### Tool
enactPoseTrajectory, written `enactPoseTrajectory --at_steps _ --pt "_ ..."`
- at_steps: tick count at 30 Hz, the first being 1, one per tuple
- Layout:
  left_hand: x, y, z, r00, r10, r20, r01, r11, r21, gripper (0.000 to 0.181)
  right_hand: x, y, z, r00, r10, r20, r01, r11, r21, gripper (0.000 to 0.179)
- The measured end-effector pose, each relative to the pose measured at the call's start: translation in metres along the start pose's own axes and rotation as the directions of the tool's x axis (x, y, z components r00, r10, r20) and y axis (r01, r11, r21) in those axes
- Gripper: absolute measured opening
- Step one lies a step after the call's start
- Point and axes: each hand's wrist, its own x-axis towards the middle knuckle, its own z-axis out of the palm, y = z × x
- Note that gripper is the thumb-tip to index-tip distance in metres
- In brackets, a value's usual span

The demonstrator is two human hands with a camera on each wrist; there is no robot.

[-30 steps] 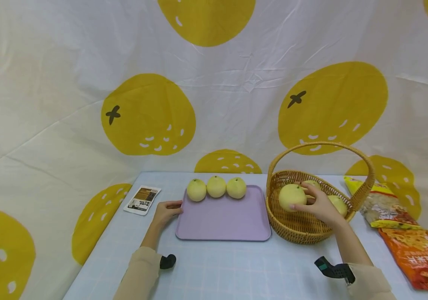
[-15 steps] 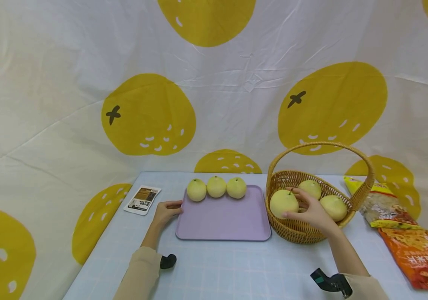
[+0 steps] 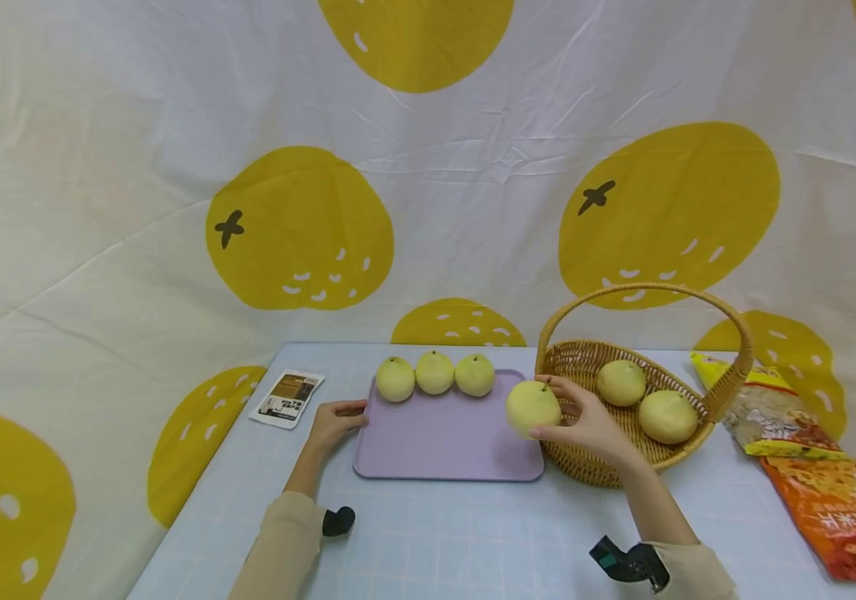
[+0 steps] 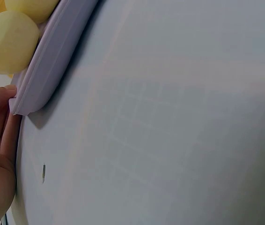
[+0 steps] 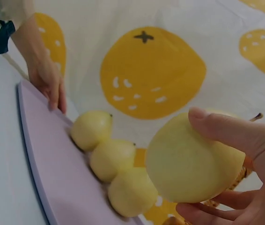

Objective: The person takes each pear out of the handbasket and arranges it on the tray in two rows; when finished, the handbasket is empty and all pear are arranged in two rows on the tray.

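My right hand (image 3: 591, 423) grips a round pale-yellow pear (image 3: 533, 408) above the right end of the lilac tray (image 3: 435, 454). In the right wrist view the thumb lies over this pear (image 5: 193, 161), with fingers beneath it and its stem pointing away. Three more pears (image 3: 435, 373) stand in a row along the tray's back edge. My left hand (image 3: 332, 427) holds the tray's left rim; the left wrist view shows the thumb on the rim (image 4: 22, 101) and fingers beside it. Two pears (image 3: 621, 382) sit inside the wicker basket (image 3: 593, 477).
The basket's tall handle (image 3: 645, 287) arches up, right of the tray. Beyond it lie a yellow snack bag (image 3: 780, 417) and an orange snack bag (image 3: 840, 517). A white packet (image 3: 287, 400) lies at the back left. A fruit-print cloth (image 3: 473, 217) hangs behind the table.
My right hand has carried the pear leftward out of the basket to above the tray's right side. The left hand stays at the tray's rim.
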Motion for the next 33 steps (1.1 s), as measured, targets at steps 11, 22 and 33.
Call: enactPoseTrajectory --at_steps 11,22,33 --pt "0.012 -0.020 0.000 0.999 0.003 -0.042 -0.002 1.000 0.026 0.039 0.026 -0.002 0.049 0.994 -0.023 0.110 0.014 0.996 0.084 0.075" --pt "0.012 -0.018 0.000 0.999 -0.007 -0.044 0.009 0.998 0.057 0.038 0.047 0.014 0.094 0.986 -0.012 0.168 -0.009 0.993 0.122 0.074" --pt "0.012 -0.020 -0.001 0.998 -0.012 -0.064 0.018 0.995 0.093 0.037 0.057 0.029 0.145 0.966 -0.042 0.257 0.003 0.988 0.152 0.070"
